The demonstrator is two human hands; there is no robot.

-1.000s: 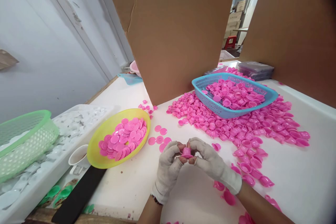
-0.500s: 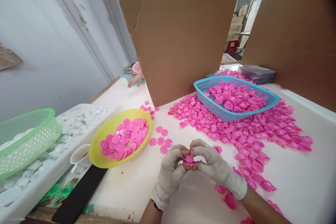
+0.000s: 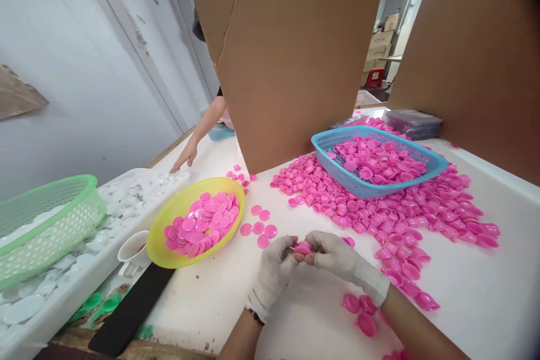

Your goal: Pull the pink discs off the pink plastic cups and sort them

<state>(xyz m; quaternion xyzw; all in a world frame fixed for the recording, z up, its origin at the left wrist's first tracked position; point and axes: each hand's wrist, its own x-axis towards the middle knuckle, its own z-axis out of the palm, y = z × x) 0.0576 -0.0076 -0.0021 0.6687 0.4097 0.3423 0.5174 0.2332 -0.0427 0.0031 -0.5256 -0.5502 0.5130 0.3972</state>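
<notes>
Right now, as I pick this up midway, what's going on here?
A person in pale gloves holds a small pink piece between the fingertips of the left grip and right grip, over the table. To the left, a yellow bowl holds pink discs. On the right, a blue basket of pink pieces sits among a spread of pink cups. Another person's arm extends past the cardboard toward the white tray.
</notes>
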